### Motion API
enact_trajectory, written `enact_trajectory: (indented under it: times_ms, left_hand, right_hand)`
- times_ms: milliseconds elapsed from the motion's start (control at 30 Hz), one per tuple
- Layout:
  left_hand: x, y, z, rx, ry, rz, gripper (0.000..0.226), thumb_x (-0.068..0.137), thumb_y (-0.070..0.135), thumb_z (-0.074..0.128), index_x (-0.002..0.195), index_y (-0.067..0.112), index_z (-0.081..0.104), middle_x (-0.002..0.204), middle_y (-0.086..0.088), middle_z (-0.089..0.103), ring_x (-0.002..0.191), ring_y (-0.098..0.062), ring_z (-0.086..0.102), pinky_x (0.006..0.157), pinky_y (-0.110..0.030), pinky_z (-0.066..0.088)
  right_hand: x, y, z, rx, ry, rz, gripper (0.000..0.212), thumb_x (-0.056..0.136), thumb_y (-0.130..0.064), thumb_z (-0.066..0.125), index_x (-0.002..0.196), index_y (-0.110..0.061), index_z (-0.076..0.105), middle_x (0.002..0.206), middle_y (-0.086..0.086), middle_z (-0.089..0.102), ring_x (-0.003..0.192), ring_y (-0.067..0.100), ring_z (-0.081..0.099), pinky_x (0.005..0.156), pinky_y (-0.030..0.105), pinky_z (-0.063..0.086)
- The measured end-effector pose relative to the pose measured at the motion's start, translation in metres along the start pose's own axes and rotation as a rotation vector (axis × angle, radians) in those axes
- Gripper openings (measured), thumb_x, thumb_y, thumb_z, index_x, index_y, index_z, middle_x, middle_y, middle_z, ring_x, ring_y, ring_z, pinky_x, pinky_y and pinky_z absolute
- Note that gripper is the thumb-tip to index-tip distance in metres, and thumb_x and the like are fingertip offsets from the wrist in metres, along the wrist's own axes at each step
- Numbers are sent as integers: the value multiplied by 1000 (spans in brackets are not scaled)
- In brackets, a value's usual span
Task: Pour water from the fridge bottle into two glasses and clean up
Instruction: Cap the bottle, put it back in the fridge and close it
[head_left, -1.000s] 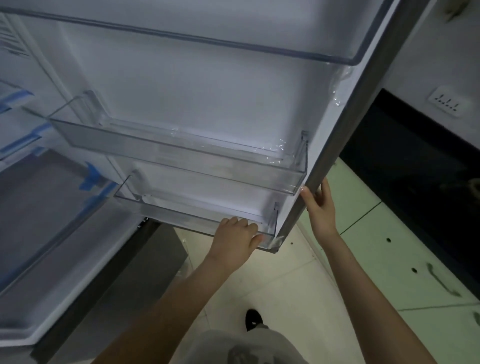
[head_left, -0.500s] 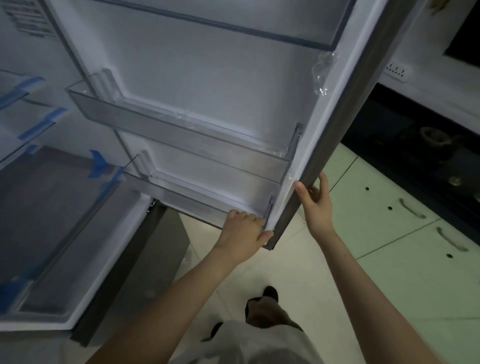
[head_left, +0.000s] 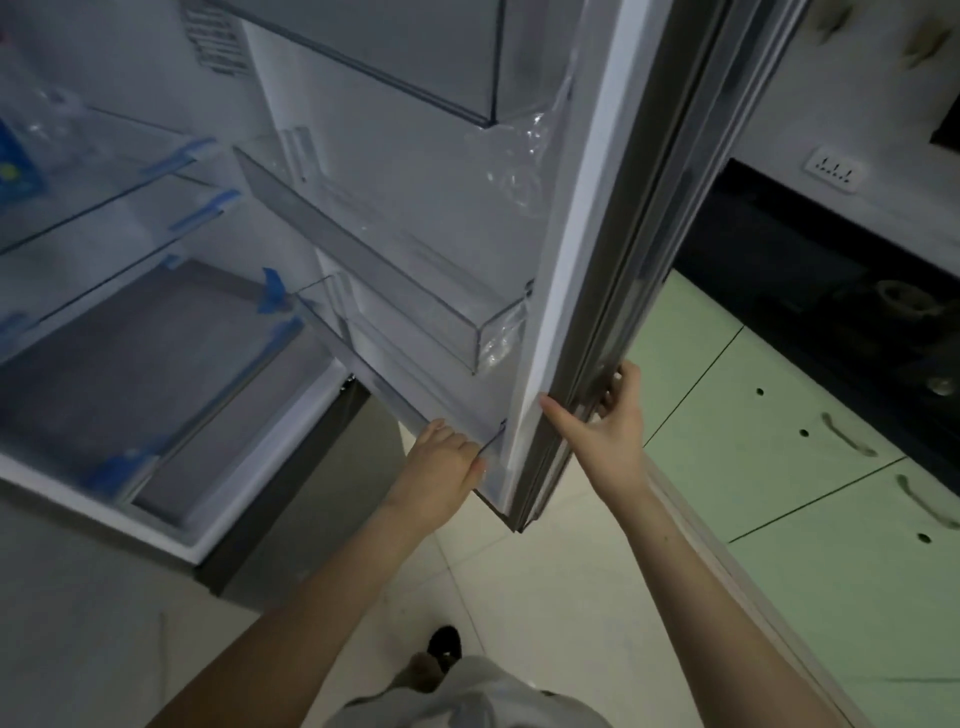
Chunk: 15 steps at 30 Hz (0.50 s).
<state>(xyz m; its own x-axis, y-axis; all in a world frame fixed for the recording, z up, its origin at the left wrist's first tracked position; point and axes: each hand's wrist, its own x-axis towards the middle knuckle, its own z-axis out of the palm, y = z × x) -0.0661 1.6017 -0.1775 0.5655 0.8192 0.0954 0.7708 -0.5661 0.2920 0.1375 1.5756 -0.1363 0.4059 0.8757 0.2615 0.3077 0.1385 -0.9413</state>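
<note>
My left hand (head_left: 441, 470) grips the lowest door bin (head_left: 415, 400); my right hand (head_left: 605, 428) clasps the open fridge door (head_left: 582, 260) edge. Visible bins hold nothing; I see no bottle.

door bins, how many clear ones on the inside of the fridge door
3: top door bin, partly cut off; middle door bin; bottom door bin, its edge held by the left hand. More could sit above the frame.
</note>
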Motion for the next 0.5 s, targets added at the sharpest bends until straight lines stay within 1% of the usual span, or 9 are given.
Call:
enact_trajectory:
  times_ms: [33,67,133,200,267,367,433,500]
  left_hand:
    - [-6,-2,-2,9,-29,-27,32,101,23,39,97,7,66,96,-9,63,100,-24,52,117,-32,11]
    - [-12,-4,-4,15,-54,-57,32,102,23,36,102,8,65,101,-7,62,104,-22,50,117,-29,9]
    - [-25,-4,-10,8,-59,-107,31,102,23,34,106,10,62,105,-6,60,107,-22,48,112,-27,13]
    - [-37,-3,-16,-6,-38,-140,28,102,22,34,106,10,60,107,-7,60,107,-23,47,106,-26,18]
    - [-49,-4,-23,-6,-31,-173,28,103,21,34,107,9,59,109,-8,60,107,-23,47,103,-24,19]
    - [-66,-13,-33,-47,-33,-210,28,103,19,35,108,8,60,112,-9,60,110,-22,47,99,-20,21]
    - [-77,-21,-38,-81,-24,-214,30,103,21,34,108,7,61,110,-9,60,110,-21,47,99,-21,23]
    - [-88,-29,-41,-92,-9,-196,31,103,22,36,105,6,62,106,-8,61,106,-21,48,96,-20,24]
  right_hand:
    - [-7,-2,4,1,15,-8,65,67,-36,87,116,-39,44,109,-14,60,104,13,63,90,35,54]
    - [-14,-3,8,5,28,-14,65,66,-36,88,114,-42,44,108,-19,60,102,9,63,89,30,54]
    - [-27,-8,17,20,37,-24,65,66,-36,88,111,-48,42,105,-25,59,100,3,62,85,19,52]
    - [-40,-12,25,29,39,-33,65,66,-36,87,109,-52,41,104,-27,59,98,1,62,81,13,49]
    - [-53,-16,34,32,43,-39,66,65,-37,87,108,-54,40,105,-25,60,100,2,62,82,14,50]
    - [-69,-23,48,23,29,-56,66,65,-41,86,109,-53,39,109,-17,58,104,6,61,85,22,51]
    - [-78,-27,56,15,22,-73,63,65,-43,86,109,-50,40,109,-14,57,104,8,60,84,21,52]
    - [-85,-31,65,6,18,-86,62,64,-43,86,109,-43,43,107,-12,56,103,7,59,82,17,51]
